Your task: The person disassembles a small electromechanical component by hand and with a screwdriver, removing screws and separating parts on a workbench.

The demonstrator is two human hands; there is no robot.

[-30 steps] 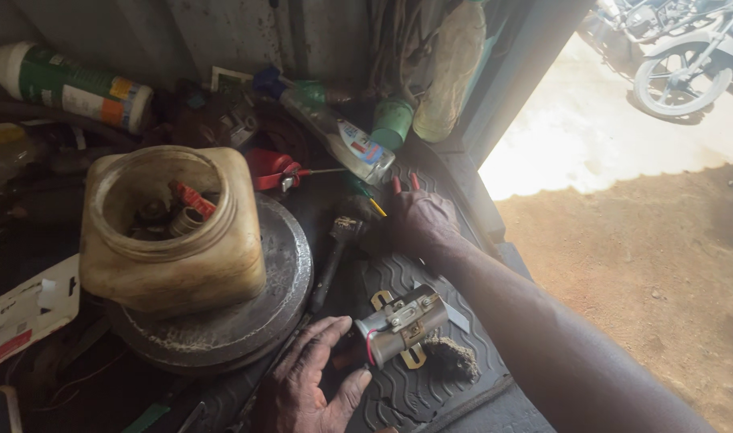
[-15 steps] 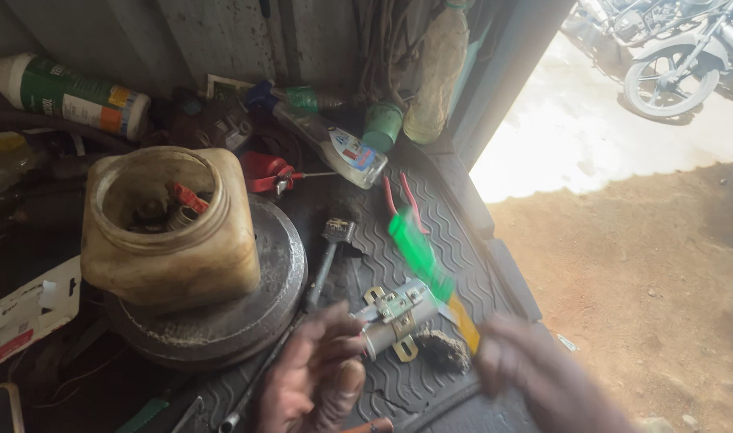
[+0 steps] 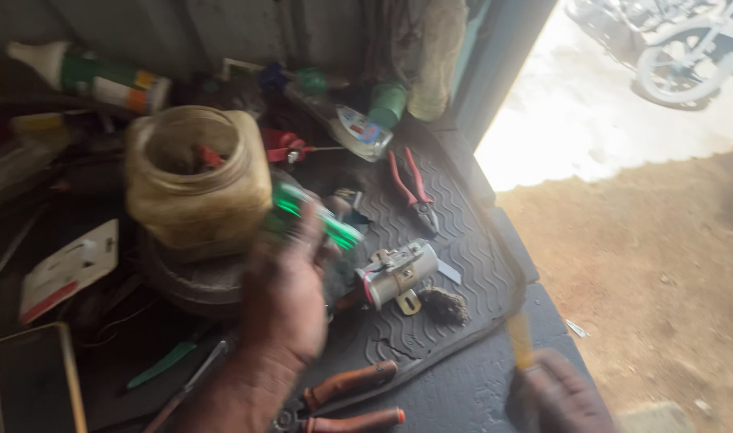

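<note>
- Left hand (image 3: 282, 297) closed around a green translucent tool (image 3: 318, 220), held over the ribbed mat (image 3: 462, 265) near its left edge, just beside the yellowed plastic jar (image 3: 194, 180).
- Right hand (image 3: 563, 397) blurred at the mat's front right corner, gripping a thin yellow piece (image 3: 518, 341); what it is cannot be told.
- Best kept steady: firm grip on the green handle, tip clear of the silver cylindrical part (image 3: 398, 273) at the mat's middle.
- White bottle with green, yellow and red label (image 3: 94, 80) lying at the back left.
- Green-capped tube (image 3: 362, 128) at the back edge.
- White and red card (image 3: 66, 269) at the left.
</note>
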